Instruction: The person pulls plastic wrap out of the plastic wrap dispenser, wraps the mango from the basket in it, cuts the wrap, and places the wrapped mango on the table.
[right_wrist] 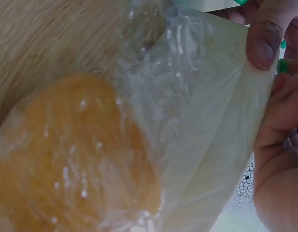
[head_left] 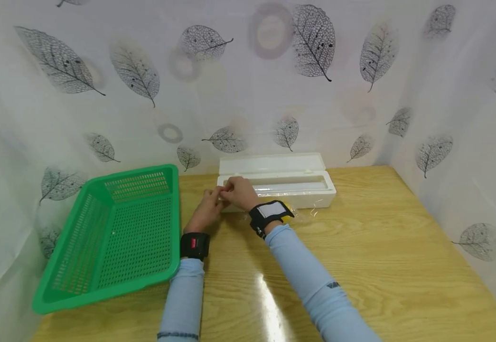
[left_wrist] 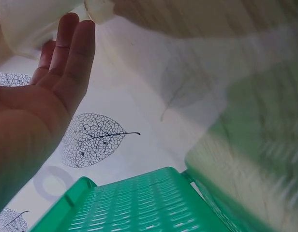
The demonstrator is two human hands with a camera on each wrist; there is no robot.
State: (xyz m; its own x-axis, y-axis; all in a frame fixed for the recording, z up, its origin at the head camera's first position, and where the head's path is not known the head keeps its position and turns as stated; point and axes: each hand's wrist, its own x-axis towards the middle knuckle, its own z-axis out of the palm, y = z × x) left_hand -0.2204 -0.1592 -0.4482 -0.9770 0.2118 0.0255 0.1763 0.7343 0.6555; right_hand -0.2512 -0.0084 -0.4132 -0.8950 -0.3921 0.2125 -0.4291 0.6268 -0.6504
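A long white cling film box (head_left: 312,199) stands at the back of the table, lid (head_left: 273,163) raised, a pale roll (head_left: 303,186) lying inside. Both hands meet at its left end. My left hand (head_left: 207,209) holds that end; the left wrist view has its fingers (left_wrist: 74,53) against the white plastic. With thumb (right_wrist: 262,50) at the box's edge, my right hand (head_left: 240,192) pinches there, seemingly at the clear film (right_wrist: 163,72); fingertips partly hide each other. A small red spot shows between them. Under the right wrist, a yellow-orange rounded thing (right_wrist: 76,154) is wrapped in film against the box's front.
A green perforated plastic basket (head_left: 175,228) sits left of the hands, at the table's left side. The wooden table (head_left: 359,266) runs to the right and front. A leaf-patterned white curtain (head_left: 248,95) hangs close behind the box and along both sides.
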